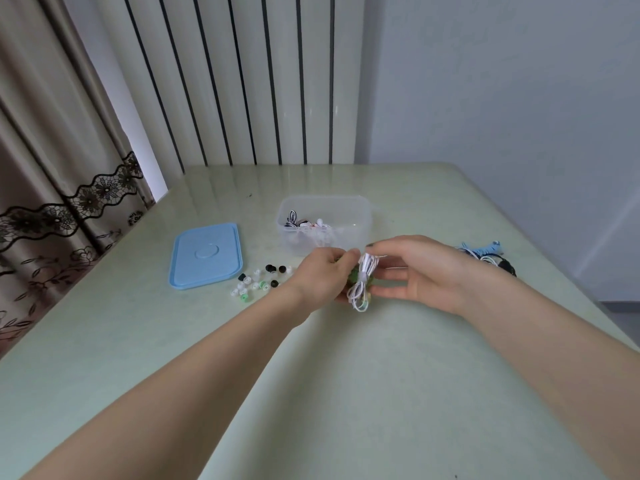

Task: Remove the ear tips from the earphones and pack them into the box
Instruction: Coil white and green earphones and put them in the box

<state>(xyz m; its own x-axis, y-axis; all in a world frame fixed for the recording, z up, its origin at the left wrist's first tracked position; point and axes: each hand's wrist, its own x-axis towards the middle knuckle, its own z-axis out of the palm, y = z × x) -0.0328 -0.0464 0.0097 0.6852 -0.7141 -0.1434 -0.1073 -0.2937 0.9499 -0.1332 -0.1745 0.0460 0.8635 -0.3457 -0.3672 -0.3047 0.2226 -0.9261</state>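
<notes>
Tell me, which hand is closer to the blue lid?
Left. The left hand is just to the right of the blue lid, past the loose ear tips. The right hand is farther right, holding the white earphones.

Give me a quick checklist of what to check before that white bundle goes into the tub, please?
1. Box open: ok. The clear box has no lid; the blue lid lies flat on the table to its left.
2. Room in the box: ok. Some earphones lie inside, with space on its right side.
3. Bundle held: ok. The left hand and right hand both hold the white earphone bundle.
4. Ear tips off this bundle: cannot tell; the earbuds are hidden by fingers and cord.
5. Loose ear tips: not ok; they lie on the table beside the lid, not packed.
6. More earphones waiting at right: ok.
</notes>
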